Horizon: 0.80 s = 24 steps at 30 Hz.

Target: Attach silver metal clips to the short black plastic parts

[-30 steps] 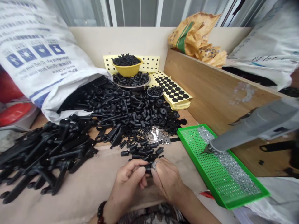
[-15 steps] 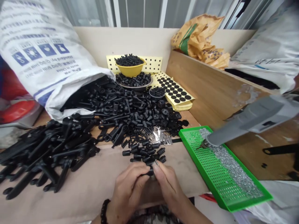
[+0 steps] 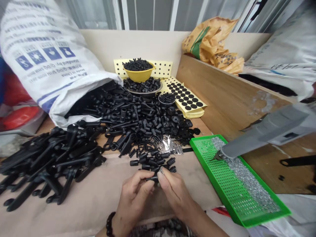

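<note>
Head view: black plastic fitting [image 3: 153, 178] pinched between left hand [image 3: 132, 197] and right hand [image 3: 175, 194], spare parts [image 3: 142, 131] heaped within reach.

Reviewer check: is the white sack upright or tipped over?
Tipped over: the white sack leans on its side, with its open mouth spilling black plastic parts.

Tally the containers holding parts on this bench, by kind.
Yellow bowl: 1
Shallow grey plate: 1
Small round black dish: 1
Green perforated tray: 1
Total: 4
</note>
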{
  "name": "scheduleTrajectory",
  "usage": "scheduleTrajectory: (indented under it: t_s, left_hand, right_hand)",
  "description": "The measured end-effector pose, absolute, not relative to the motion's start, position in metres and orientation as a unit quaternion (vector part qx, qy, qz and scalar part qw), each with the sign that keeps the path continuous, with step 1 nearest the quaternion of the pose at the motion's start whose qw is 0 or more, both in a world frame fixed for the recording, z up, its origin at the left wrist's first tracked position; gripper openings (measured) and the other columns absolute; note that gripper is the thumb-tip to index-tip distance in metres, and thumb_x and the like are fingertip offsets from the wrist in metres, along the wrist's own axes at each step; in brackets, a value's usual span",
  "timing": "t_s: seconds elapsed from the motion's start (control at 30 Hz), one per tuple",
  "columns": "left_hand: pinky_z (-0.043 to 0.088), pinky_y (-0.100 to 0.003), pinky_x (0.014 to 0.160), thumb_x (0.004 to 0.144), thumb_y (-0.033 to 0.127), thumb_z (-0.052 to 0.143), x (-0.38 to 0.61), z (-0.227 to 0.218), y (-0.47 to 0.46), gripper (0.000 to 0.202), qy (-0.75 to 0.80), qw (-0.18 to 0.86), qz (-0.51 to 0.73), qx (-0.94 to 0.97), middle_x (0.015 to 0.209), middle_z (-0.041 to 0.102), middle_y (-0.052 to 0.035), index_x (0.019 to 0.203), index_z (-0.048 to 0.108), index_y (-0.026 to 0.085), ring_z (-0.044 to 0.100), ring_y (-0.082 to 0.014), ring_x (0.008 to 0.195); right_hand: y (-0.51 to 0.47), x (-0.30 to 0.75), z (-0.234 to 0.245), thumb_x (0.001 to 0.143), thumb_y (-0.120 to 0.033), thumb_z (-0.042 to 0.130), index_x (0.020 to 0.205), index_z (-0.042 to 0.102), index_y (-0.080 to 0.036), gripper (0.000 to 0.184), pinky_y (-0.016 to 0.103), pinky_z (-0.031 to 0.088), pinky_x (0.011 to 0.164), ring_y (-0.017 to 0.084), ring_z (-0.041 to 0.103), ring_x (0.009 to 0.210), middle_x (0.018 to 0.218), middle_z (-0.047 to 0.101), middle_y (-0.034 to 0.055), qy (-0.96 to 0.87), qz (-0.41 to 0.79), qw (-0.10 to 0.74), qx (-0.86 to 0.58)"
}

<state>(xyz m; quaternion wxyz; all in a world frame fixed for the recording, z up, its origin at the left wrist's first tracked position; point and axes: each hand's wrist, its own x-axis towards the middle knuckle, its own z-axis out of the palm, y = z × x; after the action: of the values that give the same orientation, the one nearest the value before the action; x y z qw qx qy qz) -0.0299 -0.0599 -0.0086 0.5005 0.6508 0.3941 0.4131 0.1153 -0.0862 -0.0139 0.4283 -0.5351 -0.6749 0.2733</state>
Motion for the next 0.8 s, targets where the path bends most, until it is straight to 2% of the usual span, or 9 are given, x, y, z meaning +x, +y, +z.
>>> scheduleTrajectory:
  t_s: [0.07,0.13,0.27,0.4,0.53,0.7,0.8]
  left_hand:
    - [0.048,-0.02,0.055,0.079,0.024,0.059,-0.03,-0.01,-0.057,0.011,0.406,0.578,0.409,0.578,0.059,0.062,0.002,0.087,0.062,0.018,0.058,-0.0115,0.055]
    - [0.047,-0.02,0.056,0.076,0.025,0.062,-0.03,-0.012,-0.055,0.013,0.409,0.628,0.408,0.522,0.056,0.061,0.0023,0.086,0.062,0.016,0.056,-0.0109,0.055]
    - [0.046,-0.019,0.056,0.076,0.027,0.063,-0.03,-0.016,-0.055,0.015,0.407,0.653,0.4,0.498,0.057,0.061,0.002,0.086,0.062,0.016,0.055,-0.0103,0.055]
    - [0.049,-0.018,0.057,0.08,0.023,0.058,-0.032,-0.018,-0.06,0.008,0.398,0.573,0.416,0.583,0.067,0.064,0.0017,0.087,0.062,0.02,0.059,-0.0108,0.06]
    - [0.05,-0.018,0.074,0.082,0.012,0.054,-0.037,-0.019,-0.065,0.016,0.354,0.441,0.417,0.712,0.089,0.066,0.0014,0.09,0.06,0.025,0.062,-0.0121,0.083]
    - [0.049,-0.019,0.077,0.081,0.009,0.054,-0.039,-0.017,-0.062,0.02,0.321,0.376,0.348,0.797,0.089,0.065,0.0006,0.095,0.056,0.024,0.061,-0.0118,0.084]
    - [0.05,-0.023,0.077,0.082,0.012,0.054,-0.038,-0.013,-0.056,0.022,0.326,0.34,0.328,0.819,0.096,0.065,-0.0022,0.102,0.055,0.023,0.06,-0.0146,0.09]
  right_hand:
    - [-0.083,0.121,-0.011,0.095,-0.028,0.025,0.07,0.036,-0.022,0.028,0.023,0.033,0.053,0.012,0.047,0.053,0.058,0.044,-0.0036,-0.678,0.323,0.402,-0.524]
    - [-0.081,0.125,-0.01,0.095,-0.028,0.024,0.071,0.036,-0.022,0.028,0.023,0.032,0.054,0.012,0.045,0.054,0.059,0.043,-0.0038,-0.684,0.343,0.382,-0.518]
    - [-0.081,0.125,-0.012,0.094,-0.026,0.023,0.069,0.035,-0.021,0.028,0.024,0.031,0.054,0.013,0.046,0.055,0.061,0.046,-0.0022,-0.704,0.304,0.379,-0.518]
    - [-0.087,0.118,-0.013,0.094,-0.021,0.023,0.07,0.037,-0.021,0.028,0.024,0.031,0.052,0.012,0.047,0.052,0.058,0.047,-0.0027,-0.712,0.25,0.384,-0.532]
    - [-0.094,0.115,-0.016,0.094,-0.02,0.022,0.071,0.039,-0.021,0.029,0.023,0.033,0.052,0.012,0.048,0.051,0.056,0.047,-0.0033,-0.724,0.207,0.378,-0.538]
    - [-0.097,0.124,-0.022,0.095,-0.022,0.024,0.074,0.039,-0.021,0.026,0.024,0.034,0.056,0.012,0.051,0.057,0.063,0.049,-0.0021,-0.738,0.232,0.343,-0.533]
    - [-0.092,0.136,-0.023,0.095,-0.023,0.024,0.072,0.038,-0.021,0.027,0.023,0.034,0.055,0.012,0.049,0.057,0.064,0.049,-0.0017,-0.717,0.253,0.352,-0.546]
